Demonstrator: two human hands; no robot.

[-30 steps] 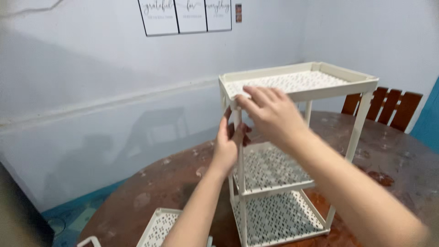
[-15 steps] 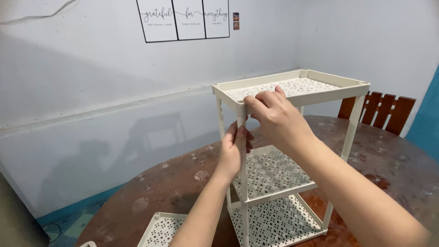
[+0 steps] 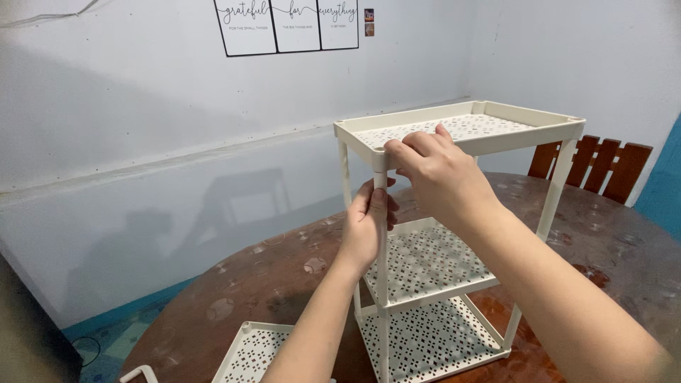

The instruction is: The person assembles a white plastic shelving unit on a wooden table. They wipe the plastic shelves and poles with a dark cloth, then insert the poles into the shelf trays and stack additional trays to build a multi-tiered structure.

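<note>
A cream plastic rack with three perforated shelves [image 3: 440, 266] stands on a round brown table [image 3: 617, 255]. My left hand [image 3: 367, 223] is wrapped around the rack's near corner post [image 3: 381, 276], just under the top shelf. My right hand [image 3: 440, 174] grips the near corner of the top shelf [image 3: 482, 128], fingers on its rim and thumb beneath. At that corner the post meets the top shelf.
A loose perforated cream shelf [image 3: 252, 351] lies on the table at the lower left, with a small white piece [image 3: 135, 372] beside it. A wooden slatted chair back [image 3: 603, 167] stands behind the table. Framed prints [image 3: 287, 25] hang on the pale wall.
My left hand has slid a little up the post. My right hand has closed tighter on the top shelf's corner. The rack stays in place; the view shifted slightly.
</note>
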